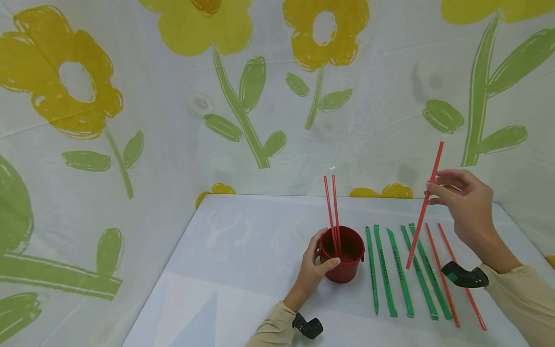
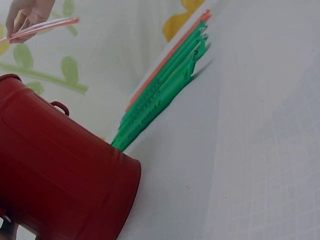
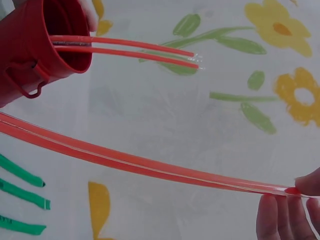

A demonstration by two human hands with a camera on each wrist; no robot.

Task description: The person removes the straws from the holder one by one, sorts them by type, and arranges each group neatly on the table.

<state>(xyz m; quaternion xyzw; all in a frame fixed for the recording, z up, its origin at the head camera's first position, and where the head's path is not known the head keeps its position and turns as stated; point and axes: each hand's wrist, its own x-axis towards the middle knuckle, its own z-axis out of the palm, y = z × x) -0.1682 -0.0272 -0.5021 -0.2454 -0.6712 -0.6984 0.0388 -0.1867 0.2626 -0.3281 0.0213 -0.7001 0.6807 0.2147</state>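
My left hand [image 1: 313, 267] grips the side of a small red metal bucket [image 1: 343, 275], thumb at the rim. Two thin red straws in clear wrappers [image 3: 145, 46] stand inside it, their upper ends sticking out well above the rim. My right hand [image 1: 470, 205] is raised over the right part of the table and pinches another red straw [image 1: 416, 236] near its upper half. That straw slants downward, and the right wrist view shows clear film along it. The bucket's wall [image 2: 60, 160] fills much of the left wrist view.
A row of several green-wrapped straws [image 1: 383, 270] lies right of the bucket. Beyond them are two more red straws [image 1: 461, 274]. The white table [image 1: 225, 270] has faint printed designs. A flower-patterned sheet [image 1: 381, 130] hangs behind and at the left.
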